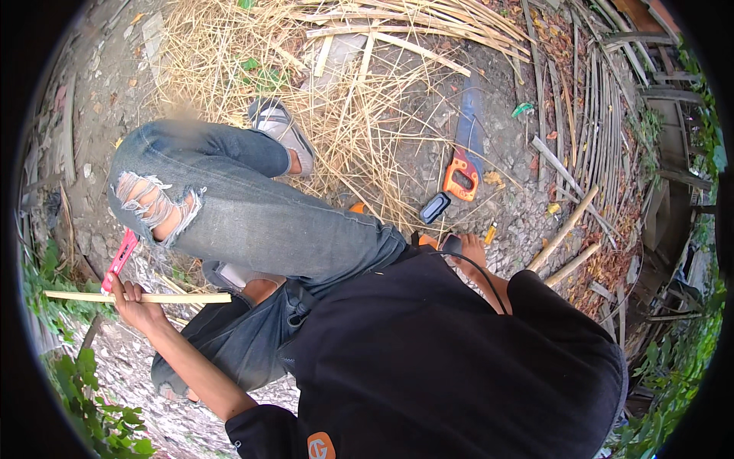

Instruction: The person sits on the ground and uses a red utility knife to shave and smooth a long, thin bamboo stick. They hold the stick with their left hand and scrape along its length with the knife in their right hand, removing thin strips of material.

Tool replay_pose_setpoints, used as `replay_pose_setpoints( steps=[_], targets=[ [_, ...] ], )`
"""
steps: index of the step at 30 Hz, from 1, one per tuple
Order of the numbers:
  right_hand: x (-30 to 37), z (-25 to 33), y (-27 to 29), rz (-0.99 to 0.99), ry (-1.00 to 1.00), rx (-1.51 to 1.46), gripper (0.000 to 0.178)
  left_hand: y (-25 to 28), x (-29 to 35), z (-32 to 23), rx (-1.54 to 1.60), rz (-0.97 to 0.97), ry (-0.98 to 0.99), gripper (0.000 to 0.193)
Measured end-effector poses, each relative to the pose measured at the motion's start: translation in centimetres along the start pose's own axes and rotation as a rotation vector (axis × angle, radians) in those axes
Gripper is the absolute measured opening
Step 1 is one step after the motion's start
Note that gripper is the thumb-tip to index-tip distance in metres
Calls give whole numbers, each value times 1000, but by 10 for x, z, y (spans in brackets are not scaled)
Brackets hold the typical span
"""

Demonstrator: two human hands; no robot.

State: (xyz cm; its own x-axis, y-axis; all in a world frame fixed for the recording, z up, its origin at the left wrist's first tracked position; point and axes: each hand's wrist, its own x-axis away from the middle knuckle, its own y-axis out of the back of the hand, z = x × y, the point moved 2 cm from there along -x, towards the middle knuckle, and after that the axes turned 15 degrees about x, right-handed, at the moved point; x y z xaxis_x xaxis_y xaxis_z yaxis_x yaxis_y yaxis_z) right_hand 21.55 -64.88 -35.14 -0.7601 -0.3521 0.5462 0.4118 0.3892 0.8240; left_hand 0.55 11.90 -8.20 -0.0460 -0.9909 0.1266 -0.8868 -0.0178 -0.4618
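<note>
Out to the left, my left hand (138, 307) is closed around a thin, pale bamboo strip (187, 298), which lies crosswise. A pink cutter knife (122, 258) slants up from the same fingers; whether they grip it too is unclear. Its upper end is beside my knee in torn jeans (252, 214). My right hand (472, 251) is low beside my right side, its fingers curled against a dark and orange thing (449, 244) partly hidden by my body. A yellow lighter (491, 232) is on the ground just right of those fingers.
An orange-handled handsaw (462, 176) lies ahead, with a small dark oblong case (435, 207) near its handle. Straw-like shavings (344, 138) and long split strips (428, 23) cover the ground beyond. Two bamboo poles (566, 229) lie at right, before stacked slats (592, 115).
</note>
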Motion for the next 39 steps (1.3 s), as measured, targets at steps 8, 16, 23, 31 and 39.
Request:
replay_pose_setpoints(
  steps=[8,16,23,31,39],
  targets=[
    [0,0,0,33,-6,-25,78,4,-3,1,9,30,-2,19],
    [2,-3,-3,-28,23,-11,75,3,-3,2,8,5,17,16],
    [9,-3,-1,-101,172,-8,68,6,-4,0,11,19,28,14],
    [32,-35,5,-142,221,15,61,10,-10,0,26,37,31,18],
    [18,-46,-15,-117,-95,-201,41,13,-12,0,23,32,23,18]
  ],
)
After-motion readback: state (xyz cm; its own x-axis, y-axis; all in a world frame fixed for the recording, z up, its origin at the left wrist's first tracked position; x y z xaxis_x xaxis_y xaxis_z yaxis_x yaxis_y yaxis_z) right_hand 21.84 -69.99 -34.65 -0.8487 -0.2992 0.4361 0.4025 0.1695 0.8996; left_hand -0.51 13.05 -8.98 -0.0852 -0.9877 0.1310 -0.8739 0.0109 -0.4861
